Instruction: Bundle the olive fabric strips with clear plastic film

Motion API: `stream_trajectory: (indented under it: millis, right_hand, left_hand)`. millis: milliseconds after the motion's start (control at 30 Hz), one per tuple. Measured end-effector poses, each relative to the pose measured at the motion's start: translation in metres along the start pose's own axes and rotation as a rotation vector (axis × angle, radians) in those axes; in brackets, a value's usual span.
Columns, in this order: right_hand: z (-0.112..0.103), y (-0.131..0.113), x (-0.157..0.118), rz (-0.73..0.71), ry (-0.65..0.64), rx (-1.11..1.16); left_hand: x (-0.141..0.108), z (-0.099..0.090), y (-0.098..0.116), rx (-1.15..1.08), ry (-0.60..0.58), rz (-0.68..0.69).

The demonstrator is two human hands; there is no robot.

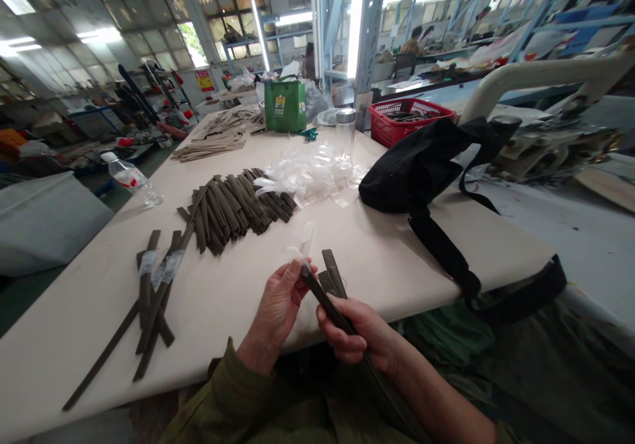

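My right hand (347, 331) is wrapped round a bundle of dark strips (330, 306) near the table's front edge. At the upper end of the bundle, my left hand (284, 298) pinches a thin clear plastic piece (301, 242) against the strip. Beyond my hands lies a pile of white plastic pieces (312, 173). A large heap of dark strips (231, 209) is to its left. Several dark strips with clear wraps (171, 265) lie crossed on the left part of the table.
On the table (233, 298) are a black bag (421, 166) with straps, a red basket (409, 116), a green bag (285, 105), a glass jar (345, 133), a plastic bottle (129, 178) and pale strips (213, 143). People sit far back at right.
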State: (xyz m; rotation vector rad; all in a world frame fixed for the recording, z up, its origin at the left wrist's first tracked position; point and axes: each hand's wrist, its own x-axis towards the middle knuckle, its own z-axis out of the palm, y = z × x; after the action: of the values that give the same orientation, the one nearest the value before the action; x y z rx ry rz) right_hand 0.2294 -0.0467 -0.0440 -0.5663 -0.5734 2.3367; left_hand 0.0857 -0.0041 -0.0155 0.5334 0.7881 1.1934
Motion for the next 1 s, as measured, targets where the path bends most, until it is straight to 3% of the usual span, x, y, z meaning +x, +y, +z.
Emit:
stream_trajectory:
  millis: [200, 433, 833, 1000]
  right_hand:
    - [-0.006, 0.006, 0.001, -0.018, -0.048, 0.044]
    - [0.005, 0.009, 0.001, -0.070, 0.148, -0.105]
    - [0.004, 0.004, 0.005, -0.043, 0.091, -0.067]
    - [0.001, 0.005, 0.008, -0.027, 0.033, -0.039]
  left_hand:
    - [0.007, -0.008, 0.006, -0.115, 0.078, 0.042]
    - [0.010, -0.013, 0.013, -0.282, 0.197, -0.020]
    - [0.005, -0.014, 0.005, -0.286, 0.077, -0.113]
    - [0.000, -0.014, 0.000, -0.211, 0.021, -0.082]
